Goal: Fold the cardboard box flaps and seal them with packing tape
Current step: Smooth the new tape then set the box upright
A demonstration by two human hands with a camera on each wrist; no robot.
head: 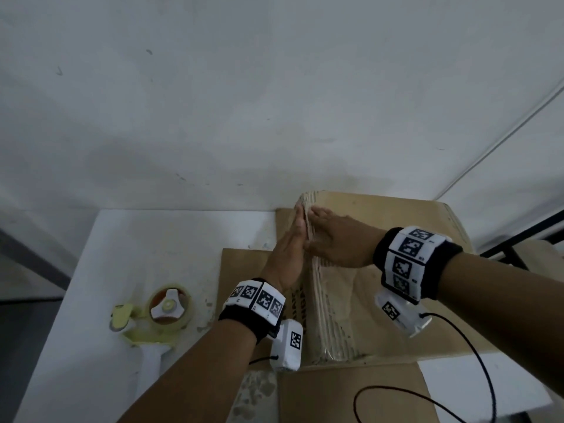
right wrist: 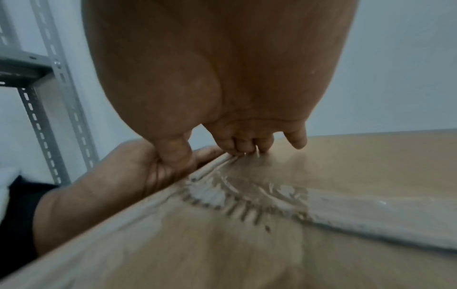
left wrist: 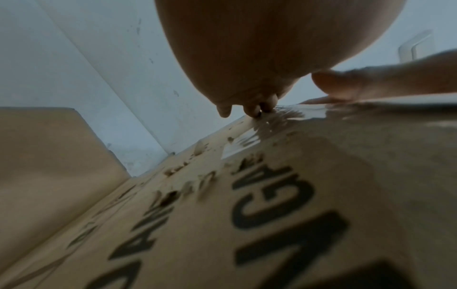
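A brown cardboard box [head: 387, 215] stands on the white table [head: 128, 257], its top closed and crossed by wrinkled clear tape [right wrist: 247, 187]. My left hand [head: 291, 242] lies flat against the box's left side, which carries black lettering [left wrist: 274, 197], fingers straight up to the top edge. My right hand [head: 323, 227] presses flat on the top beside that edge, its fingertips [right wrist: 247, 146] on the tape and its thumb over the edge against my left palm [right wrist: 138, 176]. A yellow tape dispenser [head: 158, 312] with a white handle lies on the table to the left, untouched.
Flat cardboard panels lie on the table left of the box [head: 244, 264] and in front of it [head: 351, 392]. A black cable [head: 479, 361] loops over the front panel. The wall [head: 274, 102] stands right behind the box. Grey metal shelving [right wrist: 47, 109] stands beside it.
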